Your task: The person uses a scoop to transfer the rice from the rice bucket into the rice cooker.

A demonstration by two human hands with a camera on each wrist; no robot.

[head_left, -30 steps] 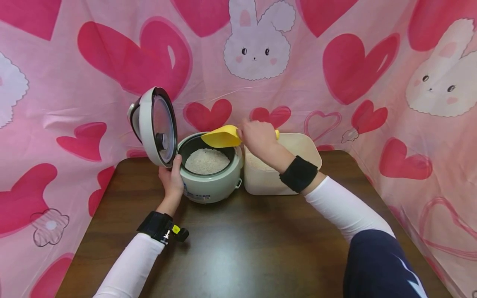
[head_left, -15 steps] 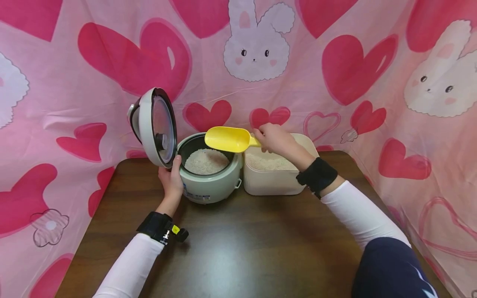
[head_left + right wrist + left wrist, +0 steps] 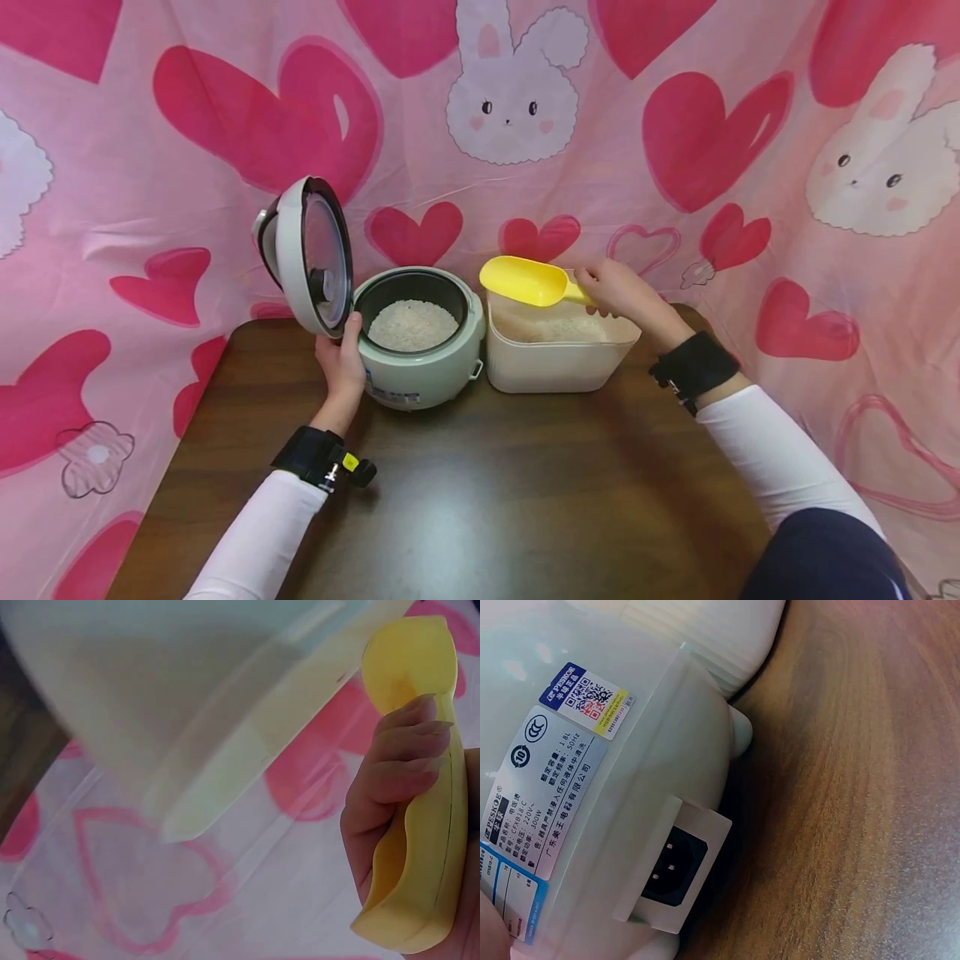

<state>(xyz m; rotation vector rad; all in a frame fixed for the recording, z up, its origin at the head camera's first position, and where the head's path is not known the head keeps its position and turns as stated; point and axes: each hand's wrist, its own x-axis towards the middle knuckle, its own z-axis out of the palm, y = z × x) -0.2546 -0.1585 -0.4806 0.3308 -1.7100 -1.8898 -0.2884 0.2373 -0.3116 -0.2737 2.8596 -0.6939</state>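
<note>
In the head view, my right hand [image 3: 618, 292] grips the handle of a yellow scoop [image 3: 523, 281], held over a cream bin [image 3: 551, 367] with rice [image 3: 566, 329] inside. No rice shows in the scoop's bowl. The right wrist view has the fingers [image 3: 405, 750] curled round the handle. To the bin's left stands a pale green rice cooker [image 3: 416, 379], its lid [image 3: 311, 258] raised, with white rice [image 3: 412, 325] in its dark pot. My left hand [image 3: 341, 362] holds the cooker's left side by the hinge, thumb near the rim; its other fingers are partly hidden.
Both containers stand side by side towards the back of a dark wooden table [image 3: 450, 500]. Behind them hangs a pink cloth [image 3: 420, 142] with hearts and rabbits. The cooker's power socket [image 3: 675, 866] faces the left wrist camera.
My right hand has carried the scoop rightwards from above the cooker to above the bin, and the scoop has turned so its hollow shows. The left hand stays on the cooker.
</note>
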